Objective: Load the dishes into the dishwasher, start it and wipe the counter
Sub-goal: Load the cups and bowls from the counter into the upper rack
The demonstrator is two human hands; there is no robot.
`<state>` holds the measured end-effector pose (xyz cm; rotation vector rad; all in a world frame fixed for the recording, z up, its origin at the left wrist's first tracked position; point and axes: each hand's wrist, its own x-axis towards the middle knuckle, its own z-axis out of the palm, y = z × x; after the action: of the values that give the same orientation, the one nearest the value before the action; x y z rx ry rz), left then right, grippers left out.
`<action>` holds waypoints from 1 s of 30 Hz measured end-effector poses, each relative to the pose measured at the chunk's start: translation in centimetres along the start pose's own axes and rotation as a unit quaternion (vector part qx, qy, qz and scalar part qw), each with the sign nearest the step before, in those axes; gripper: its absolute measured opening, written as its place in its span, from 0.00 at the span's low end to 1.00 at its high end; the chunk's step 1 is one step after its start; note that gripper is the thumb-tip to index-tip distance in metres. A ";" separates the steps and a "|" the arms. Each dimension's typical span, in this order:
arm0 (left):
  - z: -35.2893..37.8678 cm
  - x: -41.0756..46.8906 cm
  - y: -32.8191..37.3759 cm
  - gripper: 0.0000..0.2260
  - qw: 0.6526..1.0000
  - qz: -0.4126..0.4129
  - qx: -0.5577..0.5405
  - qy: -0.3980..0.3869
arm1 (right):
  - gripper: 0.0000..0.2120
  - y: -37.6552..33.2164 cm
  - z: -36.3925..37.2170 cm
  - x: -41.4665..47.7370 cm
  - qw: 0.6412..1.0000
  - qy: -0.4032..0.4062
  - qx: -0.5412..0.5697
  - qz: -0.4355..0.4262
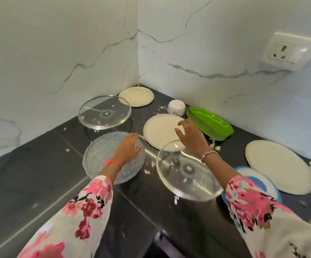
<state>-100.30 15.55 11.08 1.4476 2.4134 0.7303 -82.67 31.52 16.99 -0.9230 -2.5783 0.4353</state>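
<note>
Glass dishes lay scattered on the black desk [29, 174]. The left hand [130, 148] gripped the textured glass plate [98, 161] at its far rim; the right hand [190, 135] hovered, fingers spread, over the cream plate [160, 131]. Lifting that plate could jolt the clear glass plate [186, 175] overlapping its edge.

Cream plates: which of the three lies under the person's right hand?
The middle cream plate, beside the white bowl; the others lie in the back corner and far right.
</note>
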 end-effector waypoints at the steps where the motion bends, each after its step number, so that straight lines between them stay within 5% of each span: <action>1: -0.1 2.7 -0.7 0.21 1.000 -0.007 -0.007 -0.010 | 0.17 0.5 0.8 2.5 1.000 -0.010 -0.004 0.007; 9: 1.9 17.3 -4.6 0.25 0.996 -0.028 0.026 -0.081 | 0.24 5.1 6.1 15.7 0.996 -0.048 -0.028 0.072; 20: 4.9 19.2 -7.0 0.25 0.993 -0.012 0.118 -0.012 | 0.38 9.1 9.2 24.0 0.976 -0.159 -0.061 0.135; 27: 5.3 19.3 -7.3 0.33 0.992 -0.003 0.125 -0.005 | 0.36 8.1 8.9 24.9 0.988 -0.106 -0.039 0.109; 30: 5.3 19.4 -7.2 0.28 0.992 -0.006 0.129 -0.008 | 0.36 7.0 7.2 23.8 0.993 -0.067 -0.032 0.091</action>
<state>-112.81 31.23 3.79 1.5208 2.5781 0.4132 -99.13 51.16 13.37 -1.1951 -2.6528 0.4807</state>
